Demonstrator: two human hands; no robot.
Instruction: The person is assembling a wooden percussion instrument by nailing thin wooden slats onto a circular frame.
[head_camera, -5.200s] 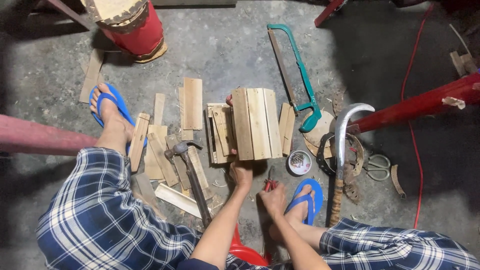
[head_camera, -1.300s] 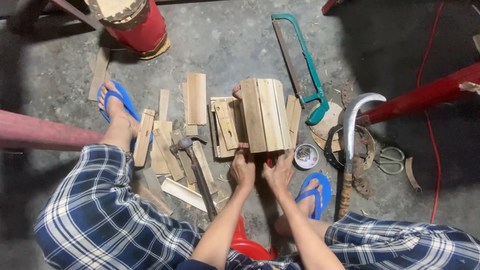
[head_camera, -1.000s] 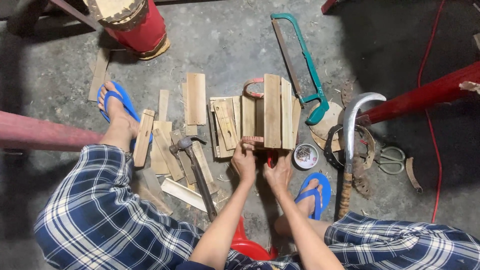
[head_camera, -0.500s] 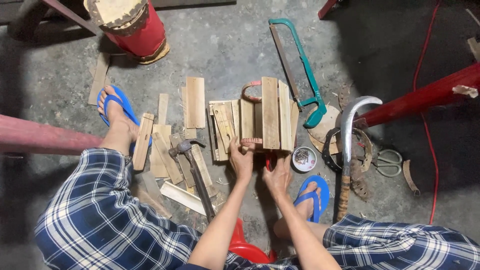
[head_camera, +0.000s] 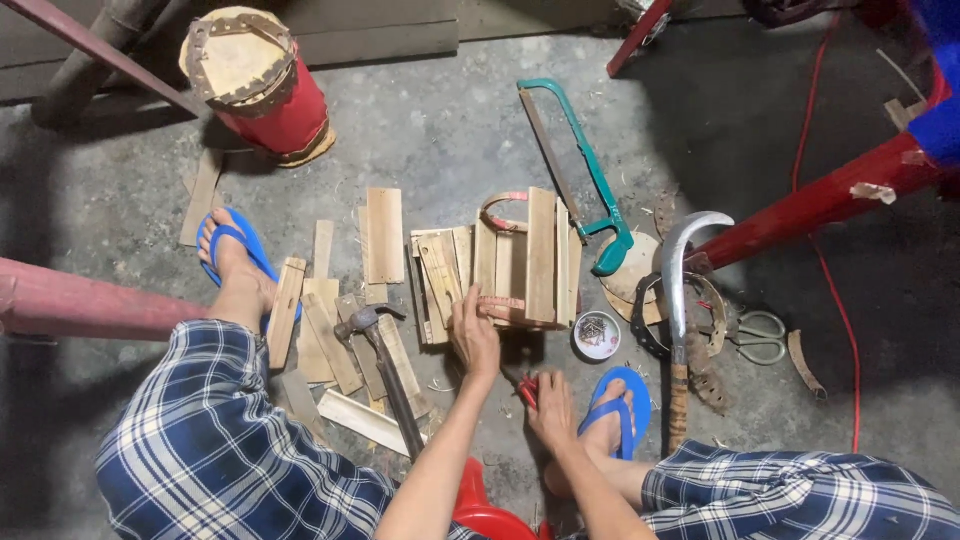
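A small barrel-like piece of upright wooden slats bound by reddish hoops (head_camera: 528, 258) lies on the concrete floor in front of me. My left hand (head_camera: 474, 336) rests on its near edge, fingers on the lower hoop. Lower down, my right hand (head_camera: 549, 404) is closed around a small red-handled tool (head_camera: 526, 391) on the floor. A hammer (head_camera: 385, 355) lies just left of my left arm. Loose wooden slats (head_camera: 384, 235) are spread out to the left of the barrel piece.
A green hacksaw (head_camera: 580, 175) lies beyond the slats, with a curved sickle (head_camera: 678, 300), scissors (head_camera: 752, 333) and a small round tin (head_camera: 597, 334) to the right. A red drum-like stump (head_camera: 258, 80) stands at the far left. My feet wear blue sandals (head_camera: 618, 404). Red poles cross both sides.
The slat piece has been turned, so its hoops and open side now show. My right hand dropped away from it toward the floor and closed on the red-handled tool.
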